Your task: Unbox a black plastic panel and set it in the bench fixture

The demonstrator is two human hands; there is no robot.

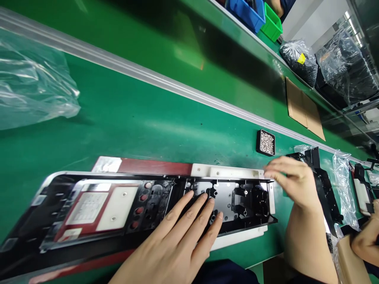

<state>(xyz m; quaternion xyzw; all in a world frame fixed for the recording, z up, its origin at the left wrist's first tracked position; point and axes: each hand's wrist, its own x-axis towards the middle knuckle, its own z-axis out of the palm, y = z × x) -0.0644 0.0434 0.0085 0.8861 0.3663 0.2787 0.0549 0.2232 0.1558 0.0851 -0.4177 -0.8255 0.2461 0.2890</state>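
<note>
A long black plastic housing (226,203) lies on its back, its inside with posts and ribs facing up. It rests in a jig with a red bar (156,166) and white blocks (231,172) along its sides. My left hand (177,240) lies over the middle of the housing, fingers spread. At the housing's far right corner, my right hand (291,177) has thumb and fingertips pinched together above the end of the white block. Whatever sits in that pinch is too small to make out. Small shiny metal parts (267,142) fill a black tray (258,146) beyond it.
Clear plastic film (35,83) lies at the left. A metal rail (142,77) crosses the green bench. At right are black parts (327,193), more plastic wrap (343,185) and a co-worker's arm (367,236). Cardboard (304,108), a blue bin (248,14) and a green bin (271,24) stand farther back.
</note>
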